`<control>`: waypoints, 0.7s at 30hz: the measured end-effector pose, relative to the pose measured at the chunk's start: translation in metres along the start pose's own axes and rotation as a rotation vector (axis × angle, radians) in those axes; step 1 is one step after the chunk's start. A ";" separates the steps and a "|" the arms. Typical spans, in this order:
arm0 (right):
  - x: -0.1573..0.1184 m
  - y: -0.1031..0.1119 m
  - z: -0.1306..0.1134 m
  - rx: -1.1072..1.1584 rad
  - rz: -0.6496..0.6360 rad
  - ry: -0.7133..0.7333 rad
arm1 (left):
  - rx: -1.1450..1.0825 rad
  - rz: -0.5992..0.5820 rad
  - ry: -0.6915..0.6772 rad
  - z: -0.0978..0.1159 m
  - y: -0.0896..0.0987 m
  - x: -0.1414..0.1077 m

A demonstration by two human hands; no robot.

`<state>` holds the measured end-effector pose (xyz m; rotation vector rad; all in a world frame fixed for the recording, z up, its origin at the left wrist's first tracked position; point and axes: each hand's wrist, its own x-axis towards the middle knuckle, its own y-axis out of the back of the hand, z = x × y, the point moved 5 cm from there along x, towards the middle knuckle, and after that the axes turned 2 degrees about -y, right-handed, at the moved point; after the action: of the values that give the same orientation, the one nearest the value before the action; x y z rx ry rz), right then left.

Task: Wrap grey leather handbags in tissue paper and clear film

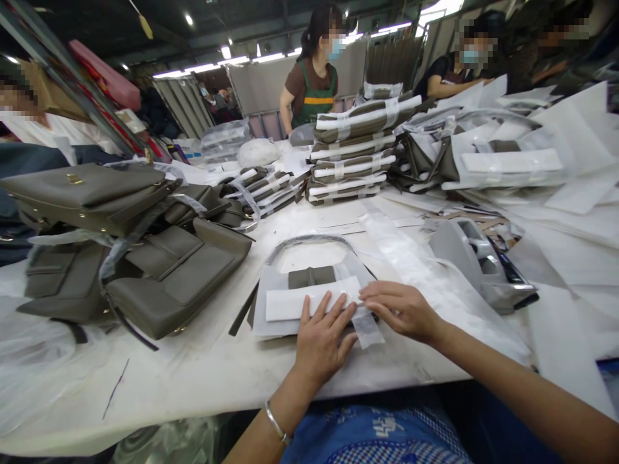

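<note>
Handbag (312,277) beneath our left hand (322,341), right hand (406,309) at its side

We wear a silver bangle (275,422) on the left wrist, close to the near edge of the white tabletop (193,386). Our left hand is spread, its fingers resting on a white foam strip (285,305) that lies across the front of the handbag. Our right hand has its fingers drawn together at the strip's right end, just above a clear piece of tape (368,327); we cannot tell whether it pinches the tape.

The handbag lies flat in front of us, mostly just beyond the left hand and to the left of the right one. A pale sheet (348,267) covers much of it, and its wrapped handle (314,240) arches away from us.

To the right of our hands sits a grey dispenser (457,251), its contents hard to make out. To the left we see olive bags (193,267) piled loosely, their insides hidden from us.

Farther off stands a stack of bags (353,173), each bound with white foam, and beside it, to the right, a wrapped bag (507,161). Beyond the stack is a person in a green apron (309,100).
</note>
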<state>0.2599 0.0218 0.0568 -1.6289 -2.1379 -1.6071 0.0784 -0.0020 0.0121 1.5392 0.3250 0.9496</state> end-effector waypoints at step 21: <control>0.024 -0.044 0.049 -0.134 -0.431 -0.273 | -0.117 0.048 0.074 -0.003 -0.001 0.003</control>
<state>0.2429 0.0762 0.0163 -1.5805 -2.7320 -1.7480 0.0780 0.0024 0.0116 1.4130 0.2812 1.0467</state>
